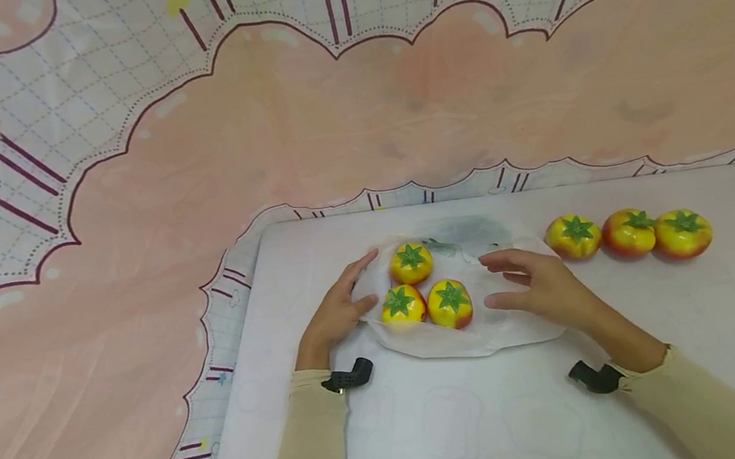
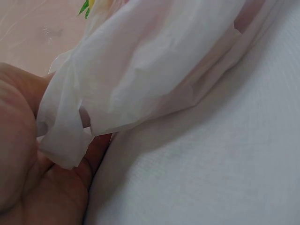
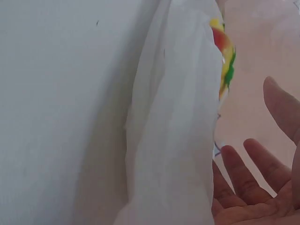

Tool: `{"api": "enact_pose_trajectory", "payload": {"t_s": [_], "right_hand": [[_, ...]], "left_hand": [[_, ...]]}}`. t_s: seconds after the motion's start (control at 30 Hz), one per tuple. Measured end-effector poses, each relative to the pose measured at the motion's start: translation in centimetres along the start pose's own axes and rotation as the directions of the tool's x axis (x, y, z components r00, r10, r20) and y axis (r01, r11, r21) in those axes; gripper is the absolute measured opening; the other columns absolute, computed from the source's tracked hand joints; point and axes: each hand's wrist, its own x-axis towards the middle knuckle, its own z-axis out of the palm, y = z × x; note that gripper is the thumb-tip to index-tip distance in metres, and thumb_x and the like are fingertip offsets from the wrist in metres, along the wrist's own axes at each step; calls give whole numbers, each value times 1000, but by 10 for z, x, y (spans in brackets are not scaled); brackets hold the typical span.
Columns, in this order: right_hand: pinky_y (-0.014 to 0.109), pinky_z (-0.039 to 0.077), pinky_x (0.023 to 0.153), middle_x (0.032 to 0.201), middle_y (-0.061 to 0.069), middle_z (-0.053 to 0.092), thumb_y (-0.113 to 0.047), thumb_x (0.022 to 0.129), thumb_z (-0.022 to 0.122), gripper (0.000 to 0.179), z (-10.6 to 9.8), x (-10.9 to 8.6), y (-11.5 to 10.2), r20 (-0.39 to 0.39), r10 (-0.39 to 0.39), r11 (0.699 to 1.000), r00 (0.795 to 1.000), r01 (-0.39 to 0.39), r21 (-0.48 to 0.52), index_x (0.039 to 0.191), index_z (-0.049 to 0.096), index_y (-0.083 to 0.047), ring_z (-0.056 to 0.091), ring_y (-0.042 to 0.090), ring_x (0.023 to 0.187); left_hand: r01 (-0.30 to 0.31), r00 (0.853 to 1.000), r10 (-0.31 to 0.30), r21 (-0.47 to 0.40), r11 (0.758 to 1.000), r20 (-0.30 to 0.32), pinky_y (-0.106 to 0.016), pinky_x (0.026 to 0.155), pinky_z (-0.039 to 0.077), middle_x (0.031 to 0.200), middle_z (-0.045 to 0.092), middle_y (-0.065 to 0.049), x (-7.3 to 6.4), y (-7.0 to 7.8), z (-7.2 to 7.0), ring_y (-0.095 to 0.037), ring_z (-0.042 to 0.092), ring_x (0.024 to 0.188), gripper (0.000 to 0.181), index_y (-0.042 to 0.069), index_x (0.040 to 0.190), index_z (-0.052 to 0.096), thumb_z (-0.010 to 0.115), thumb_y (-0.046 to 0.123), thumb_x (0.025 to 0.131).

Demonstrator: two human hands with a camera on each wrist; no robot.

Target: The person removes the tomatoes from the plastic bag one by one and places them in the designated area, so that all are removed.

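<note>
A thin white plastic bag [image 1: 497, 334] lies spread on the table, with a faint green print at its far side. Three yellow-red toy fruits with green star-shaped leaf tops sit on it: a far one [image 1: 410, 263], a near left one [image 1: 401, 305] and a near right one [image 1: 450, 303]. My left hand [image 1: 337, 315] is at the bag's left edge, fingers extended. In the left wrist view, loose bag plastic [image 2: 68, 126] hangs across the palm. Over the bag's right part, my right hand [image 1: 543, 287] has its thumb and fingers apart, holding nothing.
Three more such fruits stand in a row right of the bag: a left one [image 1: 573, 237], a middle one [image 1: 629, 233] and a right one [image 1: 682, 234]. The white table [image 1: 450, 445] ends at a patterned pink cloth [image 1: 392, 118] behind and to the left.
</note>
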Motion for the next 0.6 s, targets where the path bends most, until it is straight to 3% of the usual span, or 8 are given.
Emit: {"api": "enact_pose_trajectory", "payload": {"t_s": [0.6], "right_hand": [[49, 47, 111, 145, 8, 59, -34, 80, 87, 70, 30, 13, -12, 71, -51, 997, 996, 48, 53, 142, 60, -14, 57, 33, 133]], "left_hand": [[-19, 1000, 19, 15, 1000, -7, -56, 128, 15, 166, 32, 10, 0, -3, 0, -23, 21, 158, 78, 53, 151, 40, 65, 6, 94]]}}
